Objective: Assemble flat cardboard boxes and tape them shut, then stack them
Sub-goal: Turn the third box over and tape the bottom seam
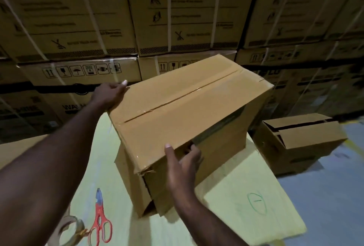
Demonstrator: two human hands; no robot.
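Cardboard box (177, 111), top seam taped, tilts over the middle of the bench (236, 196), my left hand (110, 94) gripping its far corner, my right hand (183, 163) pinching the near edge, seemingly for lifting.

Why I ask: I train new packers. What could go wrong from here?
1. The left hand and right hand hold the taped box only by its top edges while it sits tilted; that grip could slip.
2. The near corner is torn and the side below it gapes, so the seam may split further.
3. The red scissors and tape roll lie close by on the table; a swing of the box could knock them.
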